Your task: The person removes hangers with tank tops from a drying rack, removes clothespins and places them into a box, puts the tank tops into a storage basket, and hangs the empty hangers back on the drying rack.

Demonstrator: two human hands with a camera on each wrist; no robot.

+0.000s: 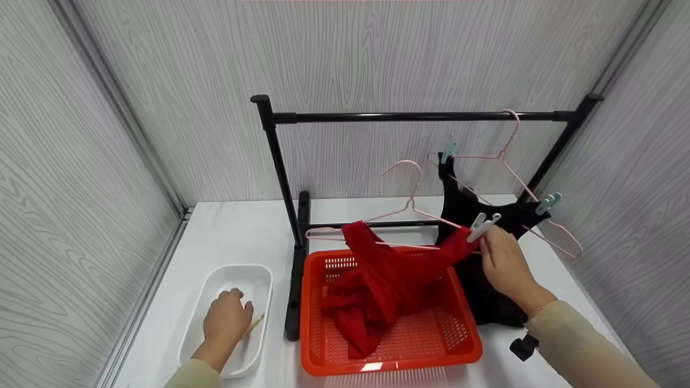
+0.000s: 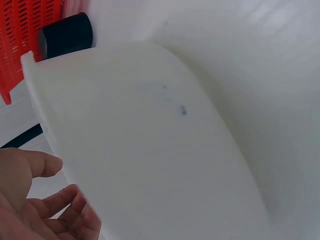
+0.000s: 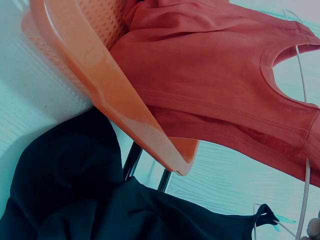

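My right hand (image 1: 504,264) grips the right end of a pink clothes hanger (image 1: 414,202) beside a white clothespin (image 1: 481,229). That clothespin sits on one strap of a red tank top (image 1: 399,269), whose straps are on the hanger. The top's lower part lies in an orange-red basket (image 1: 469,353); its fabric (image 3: 200,75) fills much of the right wrist view. Over a white tray (image 1: 186,328), my left hand (image 1: 225,318) has loosely bent fingers with nothing visible between them. A thin tan object (image 1: 255,324), too small to identify, is beside its thumb in the tray.
A black clothes rack (image 1: 377,117) stands behind the basket. From its bar hangs another pink hanger (image 1: 509,140) bearing a black garment (image 1: 480,215), with pale green clothespins (image 1: 549,203) at its straps. A small black object (image 1: 523,347) is beneath my right forearm.
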